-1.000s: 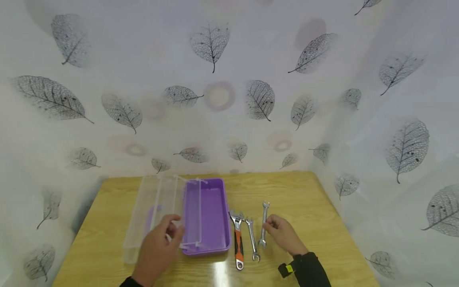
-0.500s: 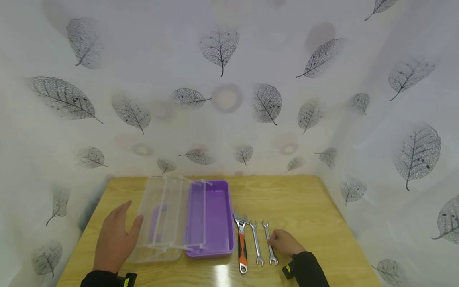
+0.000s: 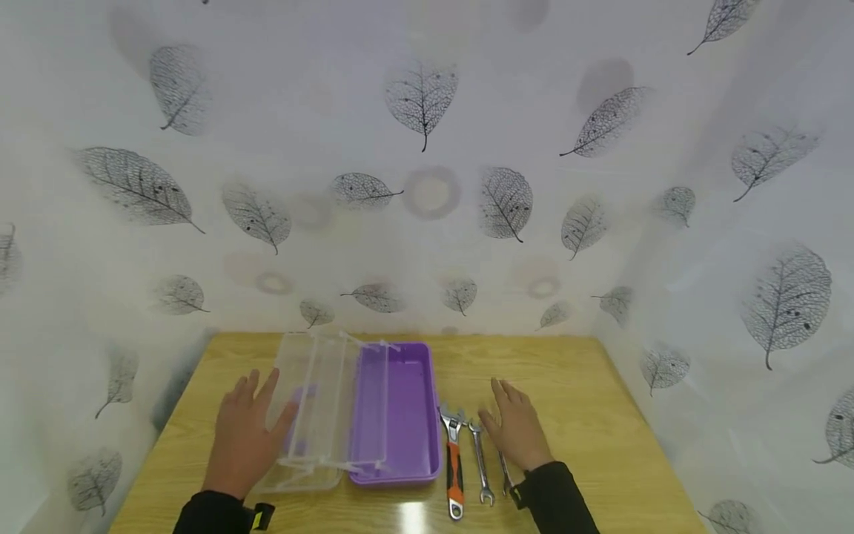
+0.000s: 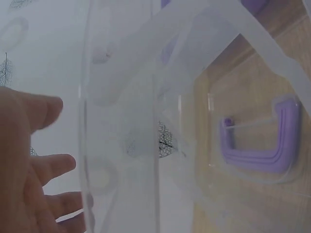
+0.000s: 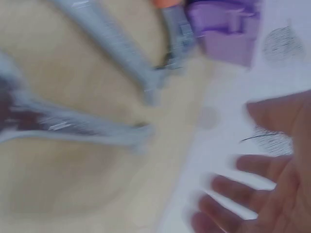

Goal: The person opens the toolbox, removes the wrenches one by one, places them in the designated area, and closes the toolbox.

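My left hand (image 3: 243, 437) is spread over the left side of a clear plastic lid (image 3: 320, 415) that stands folded back from a purple toolbox (image 3: 403, 411). In the left wrist view its fingertips come close to the lid's clear wall, and a purple handle (image 4: 262, 160) shows through the plastic. My right hand (image 3: 520, 430) hovers with straight fingers over a double open-ended wrench (image 3: 505, 475), partly hiding it. To its left lie a second open-ended wrench (image 3: 481, 463) and an adjustable wrench (image 3: 454, 471) with an orange and black handle.
Everything lies on a wood-grain table (image 3: 567, 371). A pale curtain (image 3: 427, 245) with leaf prints encloses the back and sides. White hinged arms (image 3: 363, 343) link the lid to the toolbox.
The right hand, which pinched the rightmost wrench and laid it beside the others, has let go and lifted. My left hand went left off the tray, then slightly back right over the lid.
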`<state>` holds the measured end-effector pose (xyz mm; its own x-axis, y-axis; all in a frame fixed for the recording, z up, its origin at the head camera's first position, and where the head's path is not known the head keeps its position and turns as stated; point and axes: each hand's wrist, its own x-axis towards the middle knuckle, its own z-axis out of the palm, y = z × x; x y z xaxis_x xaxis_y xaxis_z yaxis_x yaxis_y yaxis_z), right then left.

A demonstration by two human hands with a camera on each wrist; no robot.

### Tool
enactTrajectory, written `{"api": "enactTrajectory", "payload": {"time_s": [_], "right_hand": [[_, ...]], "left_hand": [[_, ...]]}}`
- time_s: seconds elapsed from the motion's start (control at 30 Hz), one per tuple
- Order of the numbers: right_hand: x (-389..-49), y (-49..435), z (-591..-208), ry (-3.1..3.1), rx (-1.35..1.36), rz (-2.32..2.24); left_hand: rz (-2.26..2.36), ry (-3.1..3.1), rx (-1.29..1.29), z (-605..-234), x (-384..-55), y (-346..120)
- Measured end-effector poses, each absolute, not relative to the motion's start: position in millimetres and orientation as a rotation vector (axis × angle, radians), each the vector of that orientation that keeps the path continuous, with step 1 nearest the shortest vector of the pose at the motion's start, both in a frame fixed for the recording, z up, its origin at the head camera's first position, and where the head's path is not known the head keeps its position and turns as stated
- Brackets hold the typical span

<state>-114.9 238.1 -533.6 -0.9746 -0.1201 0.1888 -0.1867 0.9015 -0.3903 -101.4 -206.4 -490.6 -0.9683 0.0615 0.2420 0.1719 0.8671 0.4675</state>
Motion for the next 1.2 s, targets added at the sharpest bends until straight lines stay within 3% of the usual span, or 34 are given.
{"api": "enactTrajectory", "payload": {"time_s": [0.17,0.57,0.83,1.0,1.13,1.2], "right_hand": [[-123.7,223.1,-518.7,-2.755,0.384,0.570],[-128.5,213.7,-511.4,-2.756,0.393,0.520],[-132.5,196.8,-519.2,-2.841,0.346,0.882],[-140.2,173.7,-540.2,-2.920,0.233,1.179],[-145.8,163.1,-553.3,-2.925,0.207,1.277],[-148.6,160.5,-558.3,-2.916,0.207,1.319]], "left_hand": [[-0.713,-2.813,-0.181,-493.0,-99.6,-201.6],[-0.748,-2.827,-0.160,-489.5,-96.7,-198.1],[-0.878,-2.735,-0.125,-485.6,-93.7,-208.4],[-1.130,-2.475,0.259,-494.7,-75.6,-228.2],[-1.338,-2.612,0.705,-531.0,-57.1,-242.6],[-1.405,-2.832,0.778,-549.7,-51.2,-247.6]]}}
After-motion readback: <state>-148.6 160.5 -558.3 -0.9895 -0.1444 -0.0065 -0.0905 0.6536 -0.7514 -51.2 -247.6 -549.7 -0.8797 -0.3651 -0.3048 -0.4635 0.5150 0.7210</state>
